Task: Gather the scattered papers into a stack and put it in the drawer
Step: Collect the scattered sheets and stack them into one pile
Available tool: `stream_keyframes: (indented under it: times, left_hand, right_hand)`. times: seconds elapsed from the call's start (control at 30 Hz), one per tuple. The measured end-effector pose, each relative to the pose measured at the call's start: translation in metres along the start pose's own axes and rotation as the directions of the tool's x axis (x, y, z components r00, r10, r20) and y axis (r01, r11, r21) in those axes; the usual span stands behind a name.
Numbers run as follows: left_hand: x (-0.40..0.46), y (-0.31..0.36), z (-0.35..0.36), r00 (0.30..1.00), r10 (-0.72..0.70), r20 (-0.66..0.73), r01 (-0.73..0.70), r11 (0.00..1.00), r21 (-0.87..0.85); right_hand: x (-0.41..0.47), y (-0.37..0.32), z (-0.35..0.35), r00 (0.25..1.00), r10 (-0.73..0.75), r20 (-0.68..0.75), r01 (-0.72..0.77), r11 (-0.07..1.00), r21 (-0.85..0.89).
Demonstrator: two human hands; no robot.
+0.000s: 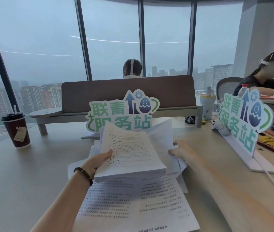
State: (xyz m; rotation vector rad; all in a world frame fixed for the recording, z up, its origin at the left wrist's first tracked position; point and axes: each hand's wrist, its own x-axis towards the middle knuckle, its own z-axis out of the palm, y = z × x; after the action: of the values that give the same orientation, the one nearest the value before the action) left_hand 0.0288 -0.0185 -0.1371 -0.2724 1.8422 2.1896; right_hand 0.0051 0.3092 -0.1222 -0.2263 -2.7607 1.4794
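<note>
At the centre of the tabletop point(24, 173), the left hand point(97, 162) grips a thick stack of papers point(129, 151) by its left edge, thumb lying on the top sheet and the stack tilted up off the surface. The right hand point(181, 152), at 3 o'clock of the stack, is blurred; its fingers touch loose sheets point(162, 133) fanned behind the stack, but whether they pinch them I cannot tell. More printed pages point(133, 205) lie flat at 6 o'clock. A lidded coffee cup point(15, 129) stands at 9 o'clock, a cut-out sign point(121, 111) at 12 o'clock.
</note>
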Motion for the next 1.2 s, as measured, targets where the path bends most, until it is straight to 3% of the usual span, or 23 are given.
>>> stream_keyframes:
  times: [0.2, 0.4, 0.67, 0.87, 1.2]
  left_hand:
    - [0.003, 0.000, -0.003, 1.000, -0.019, 0.019, 0.019, 1.000, -0.022]
    - [0.003, -0.001, -0.001, 1.000, -0.021, -0.001, 0.021, 1.000, -0.017]
    - [0.001, -0.003, 0.002, 1.000, -0.019, -0.018, 0.018, 0.999, -0.041]
    - [-0.002, -0.003, 0.004, 1.000, -0.023, -0.017, 0.022, 0.998, -0.061]
    - [-0.005, 0.000, 0.005, 0.999, -0.004, 0.040, 0.008, 0.995, -0.096]
  right_hand:
    - [0.004, 0.004, -0.002, 0.994, -0.025, -0.102, 0.028, 0.999, 0.035]
    - [0.000, 0.003, -0.007, 0.988, 0.094, -0.119, -0.084, 0.993, 0.089]
    - [0.002, 0.008, -0.013, 0.994, 0.110, -0.018, -0.106, 0.982, 0.159]
    - [-0.001, 0.006, -0.007, 0.983, 0.118, 0.141, -0.142, 0.976, 0.167]
    - [-0.006, -0.002, -0.014, 0.986, 0.115, 0.118, -0.152, 0.912, 0.381]
